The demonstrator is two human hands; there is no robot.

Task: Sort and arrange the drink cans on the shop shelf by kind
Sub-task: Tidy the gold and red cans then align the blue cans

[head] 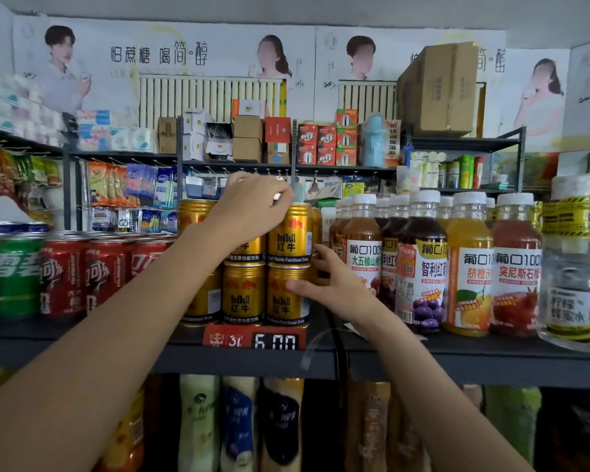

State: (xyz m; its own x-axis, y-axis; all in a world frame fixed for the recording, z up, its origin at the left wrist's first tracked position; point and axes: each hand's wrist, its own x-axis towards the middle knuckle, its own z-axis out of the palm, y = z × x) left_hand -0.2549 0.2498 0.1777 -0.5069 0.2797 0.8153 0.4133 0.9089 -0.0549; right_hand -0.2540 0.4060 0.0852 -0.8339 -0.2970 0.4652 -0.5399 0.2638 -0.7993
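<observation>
Gold cans (288,235) are being stacked two high on the shop shelf (82,338), between the red cola cans (108,272) and the juice bottles (419,264).

The left hand (252,207) reaches over the upper front can with its fingers (280,199) curled down on the rim, pinching it; the right hand (334,284) steadies the lower front can (286,296), thumb lying along its face and the other fingers bent round its far side. To do this well, I would seat the upper can squarely on the lower one's rim, turn the label forward, and keep the lower can braced until the upper can sits flat, since a tilted stack could tip toward the bottles beside it.
</observation>
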